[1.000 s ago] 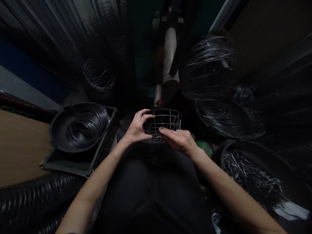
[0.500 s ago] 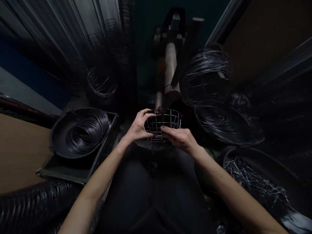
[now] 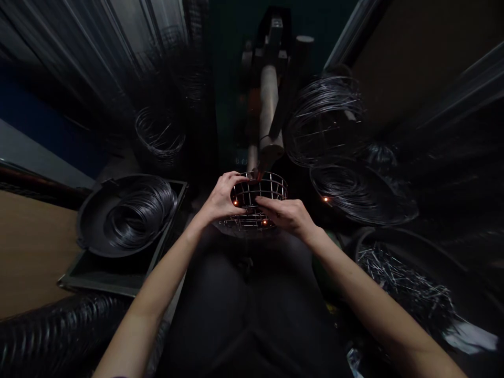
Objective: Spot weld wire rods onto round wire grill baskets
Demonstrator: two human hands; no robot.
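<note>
A round wire basket (image 3: pixel 268 190) sits between my hands, its far rim up against the tip of a spot welder (image 3: pixel 269 121). My left hand (image 3: pixel 222 198) grips the basket's left side, thumb low and fingers at the upper rim. With fingers pressed together, my right hand (image 3: pixel 289 214) holds the near side of the wire. Small orange sparks glow at the basket and off to the right. Below the hands the lower wires are dim and partly hidden.
On the left a dark basin (image 3: pixel 92 223) holds wire rings (image 3: pixel 144 210). Right of the welder stand stacked wire rings (image 3: pixel 326 100) and another basin of rings (image 3: pixel 340 186). Short wire pieces (image 3: pixel 401 283) fill a tub at the lower right. A wire cage (image 3: pixel 159 134) stands back left.
Orange sparks have appeared around the basket and to the right. The view has shifted slightly; both hands keep their hold on the basket at the welder tip.
</note>
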